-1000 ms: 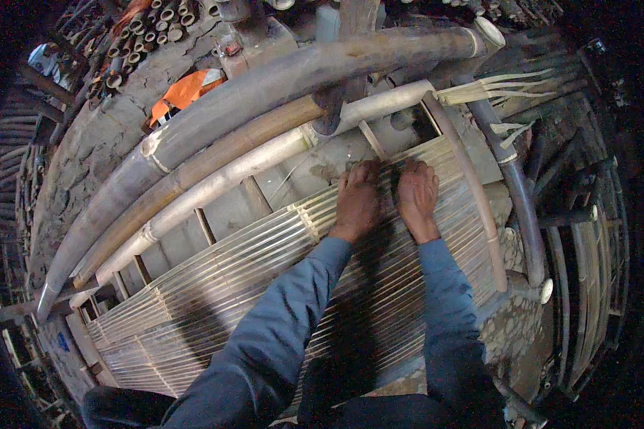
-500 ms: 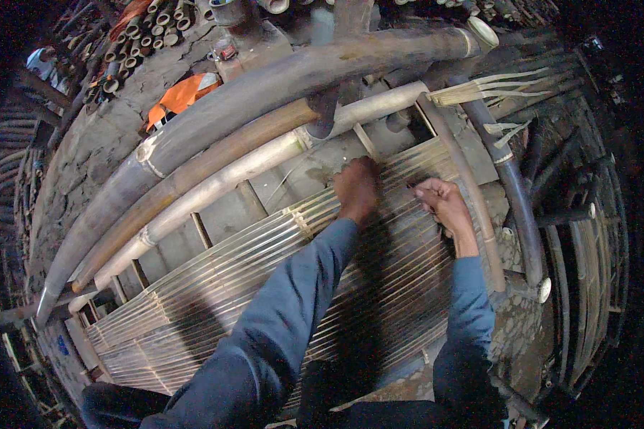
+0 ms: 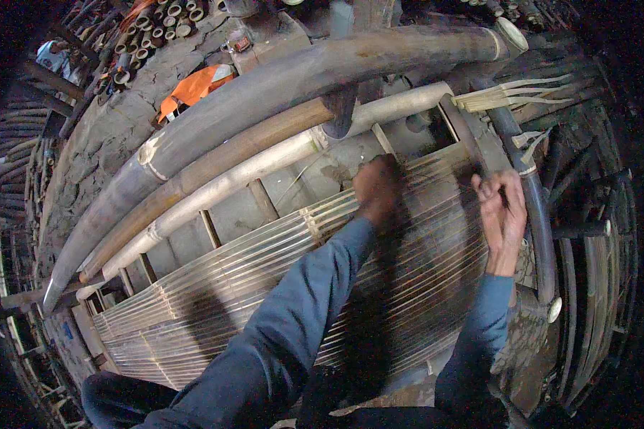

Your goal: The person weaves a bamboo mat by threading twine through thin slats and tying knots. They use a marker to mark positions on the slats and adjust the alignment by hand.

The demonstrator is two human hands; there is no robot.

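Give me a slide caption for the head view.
Left hand presses a mat of pale split-bamboo slats; right hand lifted near its right edge.

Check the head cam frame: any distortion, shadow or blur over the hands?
Head view: strong fisheye, so the bamboo poles bow and the corners go black. The left hand is dark, in shadow on the slat mat; the right hand is lit and slightly soft. Shadow streaks cross the slats.
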